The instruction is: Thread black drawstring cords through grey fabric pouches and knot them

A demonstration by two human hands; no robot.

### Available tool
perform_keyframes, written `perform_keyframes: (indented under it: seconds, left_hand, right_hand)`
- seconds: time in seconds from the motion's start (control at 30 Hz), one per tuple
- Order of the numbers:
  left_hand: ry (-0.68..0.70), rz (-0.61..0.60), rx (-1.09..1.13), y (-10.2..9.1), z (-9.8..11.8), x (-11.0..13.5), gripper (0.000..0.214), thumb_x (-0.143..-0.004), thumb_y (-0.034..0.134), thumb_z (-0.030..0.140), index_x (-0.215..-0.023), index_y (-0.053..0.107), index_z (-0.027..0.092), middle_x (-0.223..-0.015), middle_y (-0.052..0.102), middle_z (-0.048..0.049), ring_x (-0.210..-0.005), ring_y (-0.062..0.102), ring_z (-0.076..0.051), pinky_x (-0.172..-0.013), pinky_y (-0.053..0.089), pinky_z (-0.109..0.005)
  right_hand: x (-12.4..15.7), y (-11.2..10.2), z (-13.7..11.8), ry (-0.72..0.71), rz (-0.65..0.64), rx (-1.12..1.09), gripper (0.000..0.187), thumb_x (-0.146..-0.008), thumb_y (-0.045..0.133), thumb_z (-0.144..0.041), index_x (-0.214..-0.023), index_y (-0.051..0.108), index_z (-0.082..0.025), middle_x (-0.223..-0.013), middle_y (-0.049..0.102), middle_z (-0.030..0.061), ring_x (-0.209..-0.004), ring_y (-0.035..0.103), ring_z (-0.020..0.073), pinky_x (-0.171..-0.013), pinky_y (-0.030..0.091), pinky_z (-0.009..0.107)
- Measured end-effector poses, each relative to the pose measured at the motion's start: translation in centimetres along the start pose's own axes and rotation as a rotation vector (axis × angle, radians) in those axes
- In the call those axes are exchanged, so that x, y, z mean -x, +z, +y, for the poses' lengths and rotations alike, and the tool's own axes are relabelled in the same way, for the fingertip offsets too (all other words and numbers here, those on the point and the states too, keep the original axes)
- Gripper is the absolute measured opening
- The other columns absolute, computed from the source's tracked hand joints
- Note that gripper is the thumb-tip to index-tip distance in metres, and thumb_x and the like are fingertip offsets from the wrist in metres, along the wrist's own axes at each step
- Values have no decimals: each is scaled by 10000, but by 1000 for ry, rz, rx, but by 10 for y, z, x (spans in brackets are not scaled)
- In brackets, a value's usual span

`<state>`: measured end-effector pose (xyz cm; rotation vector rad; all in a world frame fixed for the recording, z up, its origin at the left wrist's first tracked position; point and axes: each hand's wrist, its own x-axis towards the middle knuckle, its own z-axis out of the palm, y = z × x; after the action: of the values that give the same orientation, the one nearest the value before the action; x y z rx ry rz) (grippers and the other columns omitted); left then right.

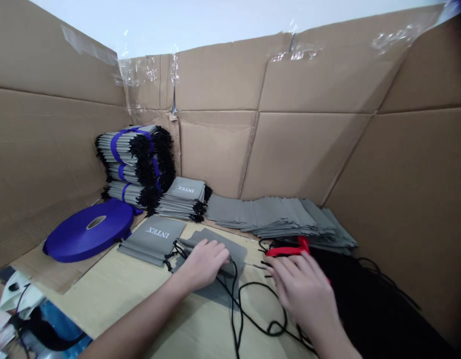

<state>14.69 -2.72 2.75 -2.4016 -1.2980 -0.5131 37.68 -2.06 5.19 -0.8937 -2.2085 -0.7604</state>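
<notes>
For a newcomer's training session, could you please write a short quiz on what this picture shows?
1. Which hand rests on the gray drawstring pouch?
2. True or false: the pouches stacked at the back left, against the cardboard wall, are bundled with blue strap.
3. What colour is the band just beyond the right hand?

Key: 1. The left hand. 2. True. 3. Red.
</notes>
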Motion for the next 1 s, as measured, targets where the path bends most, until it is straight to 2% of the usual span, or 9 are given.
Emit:
perform_keyframes:
  seconds: [0.07,0.13,0.23,0.37,0.57,0.73,0.87,1.0]
  left_hand:
    - [-27,18,0,-2,-7,1,138,-898,367,160,-778,433,179,-782,531,-23,-738,466,-180,-646,294,-319]
    - [-30,25,5,-3,-8,2,142,-901,365,169,-775,430,179,-782,530,-24,-732,465,-178,-644,297,-317]
    - [-7,7,24,-3,-1,2,133,-898,368,165,-780,428,179,-785,531,-24,-725,466,-177,-642,303,-318]
    - [29,-31,75,-2,9,2,113,-882,381,135,-789,425,180,-796,537,-20,-735,475,-171,-633,307,-309]
    - [18,-51,97,-3,15,-1,113,-875,383,129,-784,425,181,-796,539,-19,-732,481,-170,-627,312,-308]
    - [0,-76,92,2,21,-4,97,-870,391,138,-789,421,180,-787,525,-14,-707,472,-169,-622,318,-305]
    - [3,-81,109,0,21,-4,103,-892,378,166,-808,436,175,-807,533,-23,-735,475,-171,-642,329,-303]
    - [9,-57,157,-10,13,-1,127,-920,384,234,-932,502,186,-884,565,-31,-834,477,-180,-713,346,-303]
  right_hand:
    - [-1,-5,15,-5,34,6,197,-850,436,-184,-762,610,-209,-669,626,33,-697,498,210,-927,273,489]
    - [-1,-3,17,-7,51,-35,225,-849,422,-159,-700,584,-208,-596,583,17,-637,481,187,-921,299,471]
    - [-1,5,0,1,61,-144,263,-846,401,-116,-655,558,-204,-529,523,0,-577,431,166,-823,372,368]
    - [-1,15,-26,43,63,-246,304,-819,358,-43,-619,524,-202,-533,513,-1,-569,400,159,-754,373,315]
    - [0,18,-29,83,55,-274,286,-814,367,-47,-624,519,-196,-538,521,3,-558,396,159,-664,351,291]
    - [1,21,-31,102,59,-265,288,-803,361,-30,-628,517,-197,-545,560,-5,-556,427,152,-787,333,345]
    - [-1,17,-25,69,37,-229,278,-814,379,-52,-631,527,-201,-541,563,-9,-569,451,157,-820,311,372]
    - [0,11,-1,16,25,-125,291,-846,377,-100,-655,571,-204,-524,547,-2,-566,447,168,-786,313,371]
